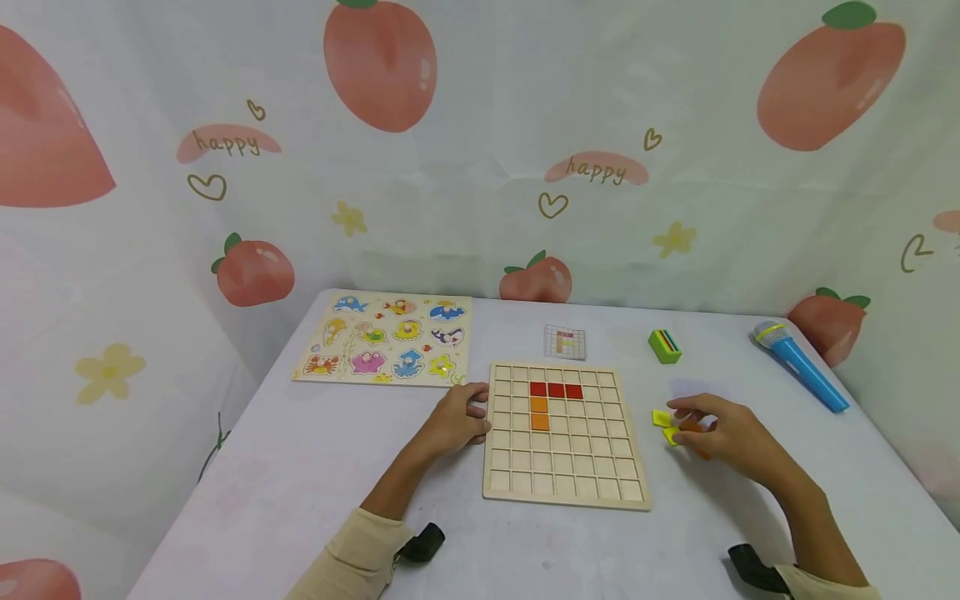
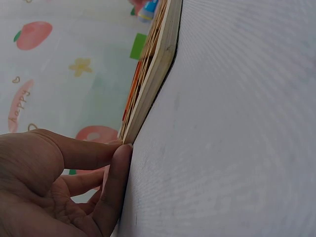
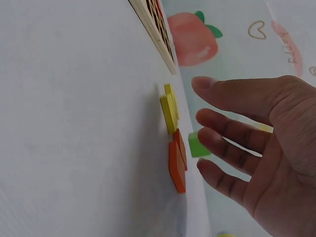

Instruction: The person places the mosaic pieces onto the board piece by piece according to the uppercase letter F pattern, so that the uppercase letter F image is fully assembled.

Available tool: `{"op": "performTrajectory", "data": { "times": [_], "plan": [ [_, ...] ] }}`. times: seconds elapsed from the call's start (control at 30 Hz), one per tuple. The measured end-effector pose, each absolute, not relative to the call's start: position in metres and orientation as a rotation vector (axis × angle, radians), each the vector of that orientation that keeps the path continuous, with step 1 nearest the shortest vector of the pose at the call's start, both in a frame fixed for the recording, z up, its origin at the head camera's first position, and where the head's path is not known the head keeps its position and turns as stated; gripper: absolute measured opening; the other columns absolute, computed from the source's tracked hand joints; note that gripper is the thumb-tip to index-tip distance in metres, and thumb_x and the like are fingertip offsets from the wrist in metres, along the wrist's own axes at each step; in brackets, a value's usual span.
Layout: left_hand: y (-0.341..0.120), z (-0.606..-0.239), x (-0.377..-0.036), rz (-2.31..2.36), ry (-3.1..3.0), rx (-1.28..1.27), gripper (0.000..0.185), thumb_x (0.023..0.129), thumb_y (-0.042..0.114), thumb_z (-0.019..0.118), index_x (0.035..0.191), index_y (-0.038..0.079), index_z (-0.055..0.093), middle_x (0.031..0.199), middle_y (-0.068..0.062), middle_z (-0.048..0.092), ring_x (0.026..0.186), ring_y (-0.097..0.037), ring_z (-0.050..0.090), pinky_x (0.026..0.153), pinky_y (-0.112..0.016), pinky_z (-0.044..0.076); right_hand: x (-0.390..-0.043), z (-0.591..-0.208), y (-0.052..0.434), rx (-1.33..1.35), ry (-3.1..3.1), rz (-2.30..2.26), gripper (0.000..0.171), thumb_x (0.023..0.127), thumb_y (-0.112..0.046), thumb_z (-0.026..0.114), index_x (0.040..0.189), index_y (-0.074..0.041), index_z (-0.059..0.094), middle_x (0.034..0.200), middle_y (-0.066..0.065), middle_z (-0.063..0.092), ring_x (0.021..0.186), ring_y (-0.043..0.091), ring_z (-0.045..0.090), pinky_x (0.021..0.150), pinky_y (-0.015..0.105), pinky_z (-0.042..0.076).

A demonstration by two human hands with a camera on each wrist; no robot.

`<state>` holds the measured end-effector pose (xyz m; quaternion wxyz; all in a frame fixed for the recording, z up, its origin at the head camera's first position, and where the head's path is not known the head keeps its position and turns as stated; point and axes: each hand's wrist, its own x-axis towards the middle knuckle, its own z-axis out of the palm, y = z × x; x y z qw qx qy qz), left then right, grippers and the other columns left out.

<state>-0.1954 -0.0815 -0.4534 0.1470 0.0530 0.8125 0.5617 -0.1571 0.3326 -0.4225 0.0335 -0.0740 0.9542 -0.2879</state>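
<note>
A square wooden grid board (image 1: 517,458) lies on the table, with three red tiles (image 1: 556,391) in a row and two orange tiles (image 1: 539,413) below the leftmost red one. My left hand (image 1: 457,417) holds the board's left edge, thumb and a finger meeting at its rim (image 2: 129,136) in the left wrist view. Right of the board, my right hand (image 1: 727,429) hovers over loose yellow tiles (image 3: 169,113) and loose orange tiles (image 3: 176,168). Its fingers are slightly bent and apart, with nothing between them.
Behind the board lies a small pattern card (image 1: 558,343). A stack of coloured tiles (image 1: 664,347) stands at the back right, and a blue toy microphone (image 1: 806,371) lies farther right. At the back left is a sea-animal puzzle board (image 1: 386,337). A printed curtain (image 1: 465,183) hangs behind the table.
</note>
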Motion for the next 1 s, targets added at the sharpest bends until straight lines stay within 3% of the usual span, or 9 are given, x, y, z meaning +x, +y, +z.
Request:
{"op": "performTrajectory", "data": {
  "times": [0.4,0.73,1.0],
  "plan": [
    [-0.080,-0.453,-0.195,1.609,2.346,0.148,0.067,0.090,-0.011,0.071,0.153,-0.003,0.050,0.138,-0.016,0.060,0.112,-0.026,0.063,0.074,-0.030,0.067,-0.156,-0.426,0.350,-0.125,2.908,-0.888,0.052,0.090,-0.026,0.084,0.134,-0.002,0.069,0.121,0.018,0.069,0.106,0.032,0.061,0.067,0.024,0.058],
    [-0.080,-0.454,-0.196,1.607,2.341,0.131,0.067,0.090,-0.011,0.071,0.153,-0.002,0.050,0.138,-0.015,0.060,0.112,-0.026,0.063,0.074,-0.029,0.067,-0.157,-0.429,0.364,-0.074,2.831,-0.816,0.064,0.082,-0.028,0.089,0.137,-0.002,0.067,0.114,0.009,0.065,0.105,0.029,0.056,0.082,0.039,0.052],
    [-0.080,-0.453,-0.195,1.602,2.349,0.146,0.067,0.090,-0.012,0.072,0.153,-0.003,0.050,0.138,-0.015,0.060,0.113,-0.026,0.064,0.074,-0.030,0.067,-0.156,-0.431,0.371,-0.075,2.810,-0.828,0.057,0.085,-0.018,0.083,0.136,-0.001,0.067,0.117,0.012,0.070,0.105,0.030,0.059,0.084,0.043,0.057]
  ]
}}
